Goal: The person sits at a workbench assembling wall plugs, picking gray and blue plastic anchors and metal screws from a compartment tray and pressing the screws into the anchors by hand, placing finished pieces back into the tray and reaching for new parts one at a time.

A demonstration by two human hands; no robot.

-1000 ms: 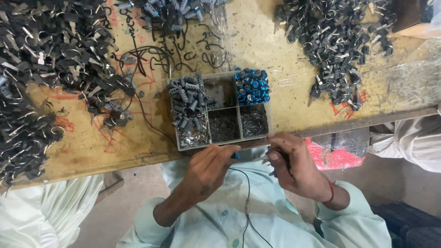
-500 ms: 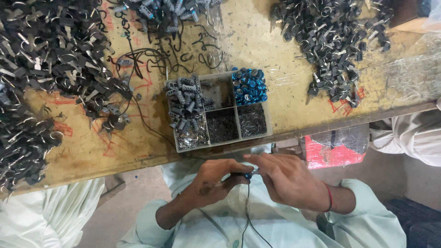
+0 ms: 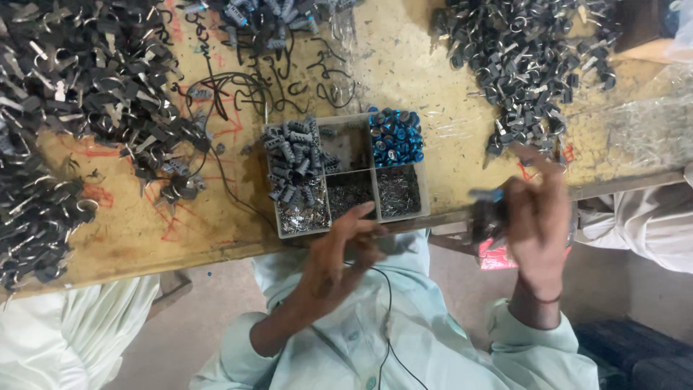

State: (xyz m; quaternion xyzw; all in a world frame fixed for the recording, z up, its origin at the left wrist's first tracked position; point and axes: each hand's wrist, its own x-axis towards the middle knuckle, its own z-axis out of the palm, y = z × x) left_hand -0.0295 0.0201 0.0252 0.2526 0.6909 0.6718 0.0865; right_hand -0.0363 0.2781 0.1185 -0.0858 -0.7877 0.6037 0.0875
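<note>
Clearly the right hand (image 3: 538, 217) pinches a small dark part with a blue cap (image 3: 487, 206) beyond the surface (image 3: 433, 87) edge; the left hand (image 3: 339, 263), loosely curled and empty, hovers beside the divided tray (image 3: 346, 173). Slipping would drop it floorward.

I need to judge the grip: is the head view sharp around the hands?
Head view: right hand smeared by motion blur, the small part at its fingertips unreadable; left hand slightly soft; compartment tray and tabletop sharp, evenly lit.

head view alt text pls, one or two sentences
Over a workbench, the right hand lifts a small dark part while the left hand reaches toward a divided tray of small parts.
</note>
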